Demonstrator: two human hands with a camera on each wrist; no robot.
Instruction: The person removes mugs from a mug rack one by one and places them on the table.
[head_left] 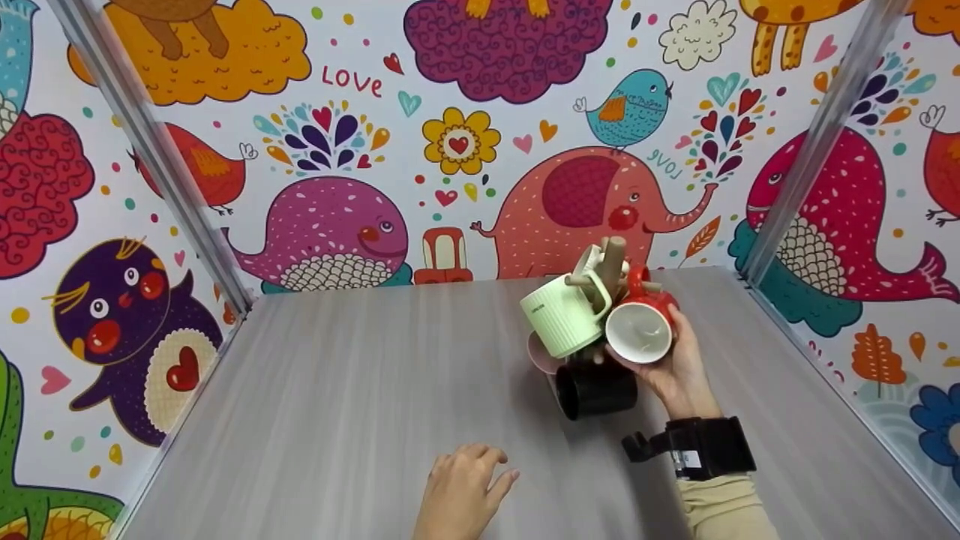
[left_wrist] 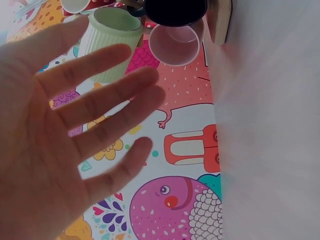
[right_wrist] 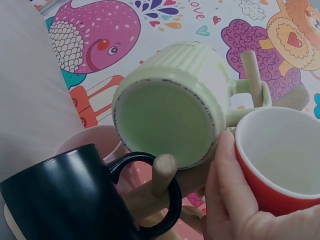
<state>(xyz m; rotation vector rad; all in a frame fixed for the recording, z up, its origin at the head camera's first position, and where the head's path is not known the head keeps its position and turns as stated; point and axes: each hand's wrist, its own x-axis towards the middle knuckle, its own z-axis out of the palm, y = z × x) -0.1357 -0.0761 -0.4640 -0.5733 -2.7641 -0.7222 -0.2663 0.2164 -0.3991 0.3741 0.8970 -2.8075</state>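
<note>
My right hand [head_left: 684, 369] grips a red mug [right_wrist: 280, 160] with a white inside, its mouth facing me. In the head view the mug's red handle is up beside a peg of the wooden mug tree [head_left: 613, 259]. A pale green ribbed mug [head_left: 559, 315] hangs by its handle to the left. Below it, a black mug [head_left: 606, 390] hangs on a lower peg [right_wrist: 164, 172], with a pink mug [left_wrist: 175, 45] behind. My left hand [head_left: 465, 487] holds nothing, nearer to me over the table, its fingers spread in the left wrist view.
Another light-coloured mug [head_left: 587, 259] shows partly behind the tree's post. The grey table [head_left: 360, 390] is bounded by printed cartoon walls [head_left: 457, 75] at the back and sides. Metal posts [head_left: 825, 105] stand at the corners.
</note>
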